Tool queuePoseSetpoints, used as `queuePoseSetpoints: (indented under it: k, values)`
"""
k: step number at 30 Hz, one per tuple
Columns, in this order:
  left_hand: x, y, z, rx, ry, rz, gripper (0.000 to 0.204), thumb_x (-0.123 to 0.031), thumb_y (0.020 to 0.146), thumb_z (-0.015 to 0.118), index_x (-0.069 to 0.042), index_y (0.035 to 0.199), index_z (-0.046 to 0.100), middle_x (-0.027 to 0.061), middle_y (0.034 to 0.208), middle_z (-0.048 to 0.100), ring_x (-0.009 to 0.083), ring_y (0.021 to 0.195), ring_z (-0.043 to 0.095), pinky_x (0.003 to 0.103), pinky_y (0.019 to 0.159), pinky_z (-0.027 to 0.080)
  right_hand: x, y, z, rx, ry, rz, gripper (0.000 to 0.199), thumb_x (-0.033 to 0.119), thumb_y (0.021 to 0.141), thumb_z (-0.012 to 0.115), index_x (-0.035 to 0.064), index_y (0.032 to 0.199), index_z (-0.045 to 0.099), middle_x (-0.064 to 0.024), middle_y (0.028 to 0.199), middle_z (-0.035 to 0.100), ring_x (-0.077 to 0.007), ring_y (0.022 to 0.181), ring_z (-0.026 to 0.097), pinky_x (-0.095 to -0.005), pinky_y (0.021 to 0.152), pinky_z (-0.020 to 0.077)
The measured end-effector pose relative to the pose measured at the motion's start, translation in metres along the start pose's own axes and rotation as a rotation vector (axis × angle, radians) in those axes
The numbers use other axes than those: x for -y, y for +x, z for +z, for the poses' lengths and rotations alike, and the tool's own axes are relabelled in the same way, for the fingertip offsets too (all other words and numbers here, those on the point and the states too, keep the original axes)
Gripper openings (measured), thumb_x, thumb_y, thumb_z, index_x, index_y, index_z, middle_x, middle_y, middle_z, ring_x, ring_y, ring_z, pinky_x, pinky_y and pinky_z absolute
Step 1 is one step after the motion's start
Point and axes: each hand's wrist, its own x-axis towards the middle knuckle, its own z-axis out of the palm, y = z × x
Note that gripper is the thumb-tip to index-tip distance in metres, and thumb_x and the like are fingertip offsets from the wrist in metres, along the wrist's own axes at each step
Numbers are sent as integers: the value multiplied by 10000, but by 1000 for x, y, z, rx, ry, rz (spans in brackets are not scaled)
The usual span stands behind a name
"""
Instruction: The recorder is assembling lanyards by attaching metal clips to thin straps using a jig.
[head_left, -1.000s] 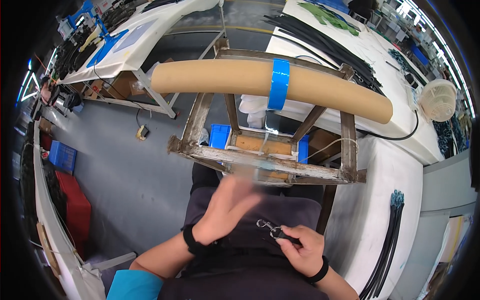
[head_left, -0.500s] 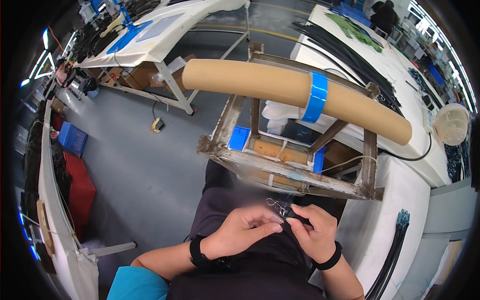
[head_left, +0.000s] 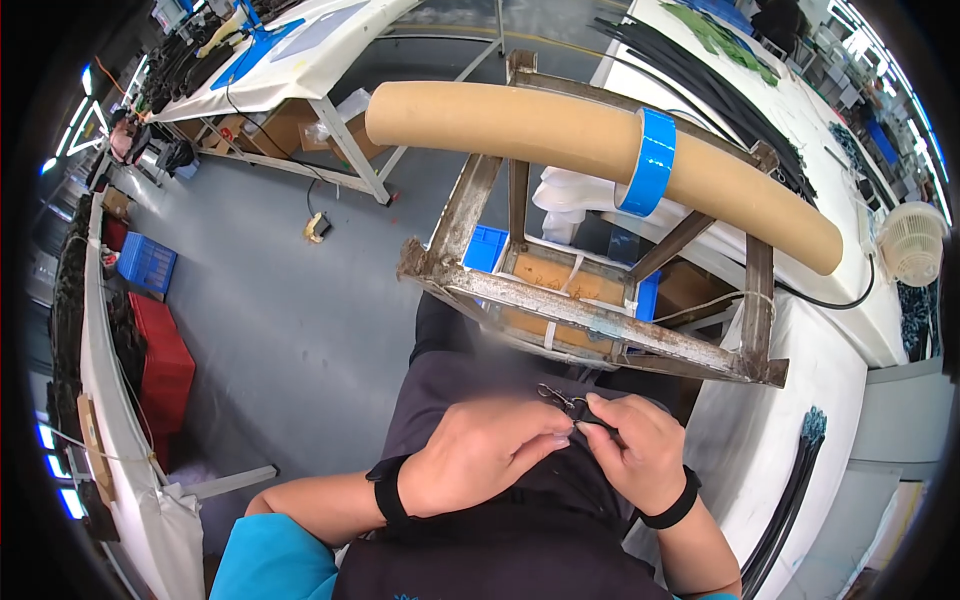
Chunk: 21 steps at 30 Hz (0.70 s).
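In front of my lap both hands come together around a small silvery metal clip [head_left: 555,396] joined to a short black strap [head_left: 603,416]. My right hand [head_left: 642,452] is closed, thumb and forefinger pinching the strap. My left hand [head_left: 488,446] is closed too, its thumb and fingertips pinched at the clip's lower end, where the fingers partly cover it. The clip's looped end sticks out past the fingertips, away from me. Black bands circle both my wrists.
Just ahead stands a worn metal frame [head_left: 600,318] carrying a long brown cardboard tube [head_left: 500,122] with a blue band [head_left: 652,160]. At right, black cords [head_left: 795,490] lie on a white-covered table [head_left: 730,440] beneath a white fan [head_left: 912,243]. Red bins [head_left: 165,350] and a blue crate [head_left: 147,263] are at left.
The left hand has turned so its back faces up more, and its fingers have closed in from a looser curl. The right hand keeps its pinch. My view has shifted slightly.
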Motion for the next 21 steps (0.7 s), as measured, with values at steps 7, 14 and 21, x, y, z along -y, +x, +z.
queuePoseSetpoints:
  k: [7,14,21]
  values:
    - [2,-5,5,-93,33,132,162,-83,715,770,-82,859,694,48,761,635,213,652,609,307,568,484,1,-4,-1,-44,352,201,290,9,740,738,0,1013,641,-103,737,612,-172,576,576,-265,496,468]
    - [1,3,3,-210,134,250,177,-101,675,801,-138,827,717,13,814,502,191,680,492,271,615,430,6,0,1,1,28,-23,305,-9,717,727,-14,1008,631,-119,741,614,-225,578,600,-301,498,476]
    - [14,13,11,7,-331,-157,74,-37,831,689,-40,887,640,85,980,584,144,889,594,277,783,486,1,-6,4,16,35,-57,288,-5,708,722,-16,978,619,-112,729,613,-243,576,603,-317,508,482]
